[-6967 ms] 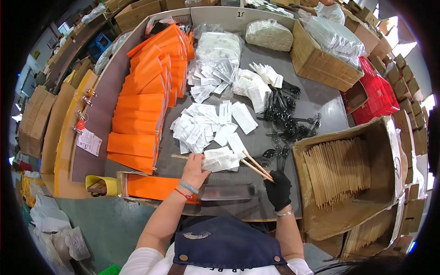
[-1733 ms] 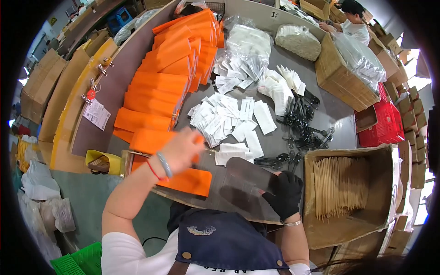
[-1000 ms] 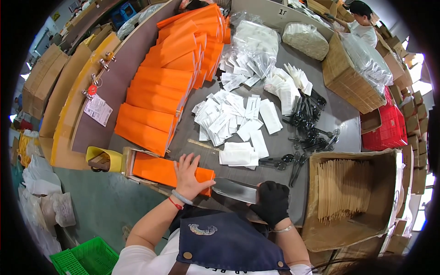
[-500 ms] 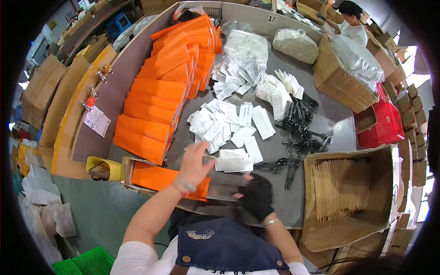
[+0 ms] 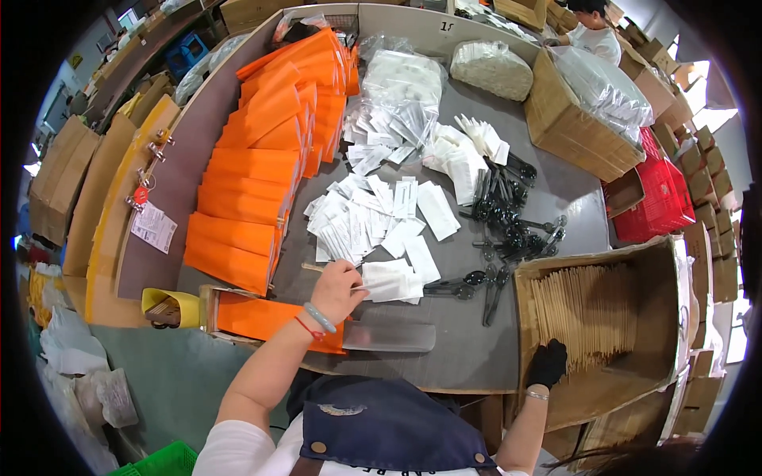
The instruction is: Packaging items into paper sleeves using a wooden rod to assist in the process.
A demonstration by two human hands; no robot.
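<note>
1. The left hand (image 5: pixel 337 290) is at the left end of the white packets (image 5: pixel 394 282), near the front of the worktop (image 5: pixel 468 349). Its fingers are curled, thumb close to them; I can't tell whether it has pinched a packet or only touches it.
2. The right hand (image 5: pixel 548 363), gloved in black, is inside the box (image 5: pixel 665 305), at the lower ends of the sticks (image 5: pixel 583 309). Its fingers look partly bent, but I can't make out whether they have hold of any.
3. The sticks lie side by side in a packed row. The packets lie flat, overlapping, between my left hand and the black spoons (image 5: pixel 492 293).
4. Nearest the body, an orange sleeve (image 5: pixel 266 316) lies in its tray, with a clear plate (image 5: pixel 389 336) at its right end; I can't see whether the plate goes inside.
5. I judge the step as gathering: packet on the left, sticks on the right.
6. To my mind, the next move calls for parting a few sticks from the row without dragging their neighbours, and for a thin pinch that takes one packet only.
</note>
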